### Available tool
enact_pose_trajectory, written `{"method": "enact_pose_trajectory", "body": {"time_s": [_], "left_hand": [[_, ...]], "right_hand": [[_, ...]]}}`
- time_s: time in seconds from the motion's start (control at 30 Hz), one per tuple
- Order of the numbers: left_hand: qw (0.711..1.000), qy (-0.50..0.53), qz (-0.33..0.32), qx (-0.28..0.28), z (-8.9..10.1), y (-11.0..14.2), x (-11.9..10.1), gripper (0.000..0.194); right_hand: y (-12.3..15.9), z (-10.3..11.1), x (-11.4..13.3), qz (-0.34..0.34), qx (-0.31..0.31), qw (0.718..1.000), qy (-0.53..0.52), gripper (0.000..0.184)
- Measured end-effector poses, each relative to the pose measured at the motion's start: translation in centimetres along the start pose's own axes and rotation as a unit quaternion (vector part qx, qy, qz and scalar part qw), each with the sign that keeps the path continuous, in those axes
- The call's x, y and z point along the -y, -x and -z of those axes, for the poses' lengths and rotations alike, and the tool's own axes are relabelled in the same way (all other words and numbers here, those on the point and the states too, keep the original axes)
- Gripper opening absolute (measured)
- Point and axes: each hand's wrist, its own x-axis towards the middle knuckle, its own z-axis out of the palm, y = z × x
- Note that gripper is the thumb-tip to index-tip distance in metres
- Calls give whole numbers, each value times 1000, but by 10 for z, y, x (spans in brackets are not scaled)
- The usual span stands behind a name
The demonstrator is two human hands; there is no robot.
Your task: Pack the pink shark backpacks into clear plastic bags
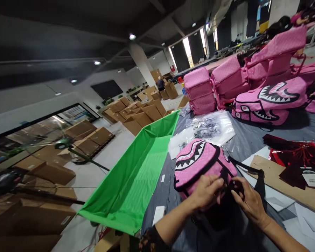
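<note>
One pink bag [192, 161] lies against left fingers [212, 183] and right fingers [243, 183], curled, grips unclear.

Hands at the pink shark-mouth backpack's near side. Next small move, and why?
Probably steady the pink quilted backpack with jagged white teeth using the left hand, while the right hand works at its dark near side. Both hands are curled close together there; anything they pinch is too dark to tell.

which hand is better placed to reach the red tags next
Probably the right: the right hand is nearer the red tags, while the left hand is farther off, at the pink bag.
</note>
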Motion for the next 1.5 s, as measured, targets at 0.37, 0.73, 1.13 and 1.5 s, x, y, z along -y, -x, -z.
{"method": "enact_pose_trajectory", "body": {"time_s": [0.37, 0.73, 1.13, 1.5], "left_hand": [[986, -24, -145, -79, 69, -6, -119, 46], [922, -235, -263, -158, 69, -10, -106, 42], [858, -471, -195, -54, 78, -53, -123, 6], [984, -103, -132, 60, 66, -31, -118, 26]], "right_hand": [[-157, 49, 121, 137, 76, 976, 153, 24], [-172, 66, 129, 47, 204, 974, 89, 28], [-161, 63, 100, 162, 190, 949, 193, 21], [-161, 60, 98, 232, 138, 893, 360, 33]]}}
